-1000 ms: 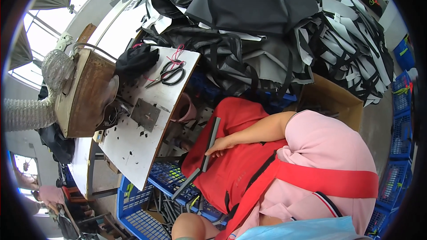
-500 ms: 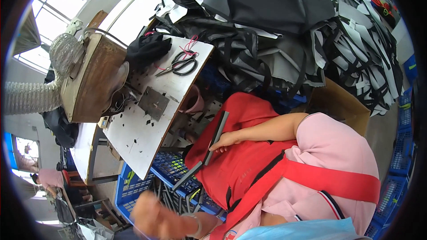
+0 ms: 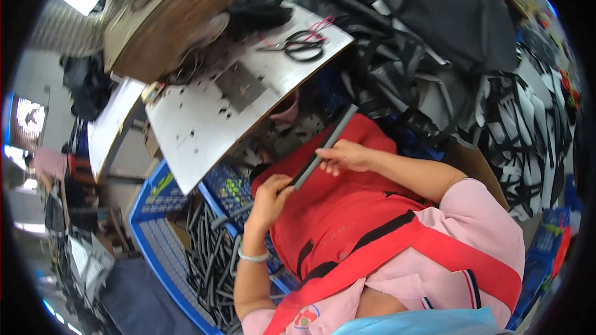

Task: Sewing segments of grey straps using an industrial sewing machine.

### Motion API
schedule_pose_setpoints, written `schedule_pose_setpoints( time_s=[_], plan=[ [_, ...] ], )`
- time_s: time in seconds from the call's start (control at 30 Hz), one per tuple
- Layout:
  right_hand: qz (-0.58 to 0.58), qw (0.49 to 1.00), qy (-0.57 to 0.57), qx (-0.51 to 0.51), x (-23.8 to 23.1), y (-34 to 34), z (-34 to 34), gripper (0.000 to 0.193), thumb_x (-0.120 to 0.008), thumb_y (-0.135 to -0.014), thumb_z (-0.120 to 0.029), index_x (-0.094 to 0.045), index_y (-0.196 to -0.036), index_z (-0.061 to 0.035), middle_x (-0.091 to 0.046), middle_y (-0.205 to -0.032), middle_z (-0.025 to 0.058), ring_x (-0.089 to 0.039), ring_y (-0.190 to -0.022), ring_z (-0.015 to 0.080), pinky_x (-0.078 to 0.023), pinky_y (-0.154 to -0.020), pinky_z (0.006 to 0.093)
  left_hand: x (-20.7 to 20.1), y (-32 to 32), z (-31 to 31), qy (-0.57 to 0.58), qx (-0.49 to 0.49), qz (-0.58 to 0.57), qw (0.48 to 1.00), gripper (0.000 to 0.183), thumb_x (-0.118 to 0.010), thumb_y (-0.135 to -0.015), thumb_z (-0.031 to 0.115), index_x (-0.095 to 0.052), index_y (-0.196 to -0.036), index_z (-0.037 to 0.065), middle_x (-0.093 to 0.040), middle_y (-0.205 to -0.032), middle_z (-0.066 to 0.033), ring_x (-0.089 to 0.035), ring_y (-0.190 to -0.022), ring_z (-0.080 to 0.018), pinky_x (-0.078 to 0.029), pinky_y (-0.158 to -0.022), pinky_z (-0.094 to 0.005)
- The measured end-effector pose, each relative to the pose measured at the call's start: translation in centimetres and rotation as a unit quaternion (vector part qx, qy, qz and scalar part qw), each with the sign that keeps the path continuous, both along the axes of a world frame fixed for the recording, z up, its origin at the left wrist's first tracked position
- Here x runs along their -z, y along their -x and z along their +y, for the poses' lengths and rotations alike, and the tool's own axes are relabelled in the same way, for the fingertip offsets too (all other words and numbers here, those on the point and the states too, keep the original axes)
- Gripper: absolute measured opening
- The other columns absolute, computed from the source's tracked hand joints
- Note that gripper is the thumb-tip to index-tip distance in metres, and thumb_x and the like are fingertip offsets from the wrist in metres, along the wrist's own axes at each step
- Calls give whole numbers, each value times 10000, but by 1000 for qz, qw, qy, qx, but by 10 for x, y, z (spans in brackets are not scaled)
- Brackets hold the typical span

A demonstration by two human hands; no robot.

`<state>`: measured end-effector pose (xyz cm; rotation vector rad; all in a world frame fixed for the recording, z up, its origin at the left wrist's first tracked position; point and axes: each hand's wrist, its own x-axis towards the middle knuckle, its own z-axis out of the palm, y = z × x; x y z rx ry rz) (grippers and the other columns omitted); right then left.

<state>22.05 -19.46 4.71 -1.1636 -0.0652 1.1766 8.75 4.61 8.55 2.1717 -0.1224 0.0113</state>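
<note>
My right hand (image 3: 345, 156) is closed around the middle of a narrow grey-and-black strip (image 3: 308, 172), held slanting above the red apron (image 3: 335, 211) on my lap. At the strip's lower end, my left hand (image 3: 270, 200) has its fingers closed on it; the fingertips are partly hidden. A bracelet (image 3: 253, 255) circles my left wrist. Beside that wrist, a second grey strip (image 3: 231, 216) lies across the basket's edge. Many similar strips (image 3: 208, 263) fill the blue basket (image 3: 162, 236) at my left.
Ahead stands a white table (image 3: 186, 130) with black-handled scissors (image 3: 304, 46), a dark metal plate (image 3: 241, 85) and small black scraps. A rusty boxy machine (image 3: 167, 25) sits at its left. Black sheets (image 3: 459, 18) and cut strips (image 3: 528, 124) are heaped on the right. A pink bucket (image 3: 287, 110) is under the table.
My left hand has come up from the basket area to the strip's lower end. My right hand still holds the strip. The view has shifted, showing more of the basket.
</note>
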Motion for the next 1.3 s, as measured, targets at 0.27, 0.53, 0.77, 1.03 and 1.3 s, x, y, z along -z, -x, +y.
schedule_pose_setpoints(
  time_s=[0.27, 0.53, 0.77, 1.03, 1.3],
  plan=[
    [-577, 786, 65, -212, -73, 9, 2, 296, -729, -810, -224, -630, -1032, -54, -638, -896, 83, -616, -846, 216, -505, -749, 368, -63, -12, -2, 187, -3, 283, 941, 172, -630, -924, 134, -648, -857, -23, -620, -732, -12, -577, -624, -65, -488, -576, -234],
    [-633, 737, 60, -230, -133, -31, 49, 301, -706, -762, -207, -619, -1013, -68, -659, -813, 175, -641, -815, 391, -508, -723, 440, -132, -55, -7, 353, 35, 262, 897, 202, -628, -941, 196, -653, -920, -3, -651, -765, -42, -623, -642, -111, -521, -619, -261],
    [-764, 582, 89, -264, -165, -74, 55, 223, -699, -743, -201, -599, -905, -84, -634, -736, 166, -635, -762, 371, -491, -671, 462, -152, -64, 5, 115, -48, 166, 978, 242, -663, -905, 212, -702, -987, -12, -649, -720, -21, -575, -601, -81, -466, -565, -232],
    [-859, 477, 148, -117, -176, -136, 95, 265, -709, -764, -208, -634, -1004, -122, -664, -770, 131, -656, -814, 331, -503, -700, 443, -148, -121, 31, -27, -180, -64, 981, 252, -659, -880, 204, -699, -961, -32, -668, -698, -86, -599, -623, -127, -471, -584, -294],
    [-831, 509, 187, -126, -162, -161, 121, 309, -722, -767, -253, -625, -1028, -119, -649, -805, 140, -635, -836, 348, -481, -710, 460, -125, -153, 55, 80, -193, -23, 978, 243, -655, -890, 201, -711, -954, -27, -651, -671, -54, -521, -521, -76, -417, -487, -239]
  ],
)
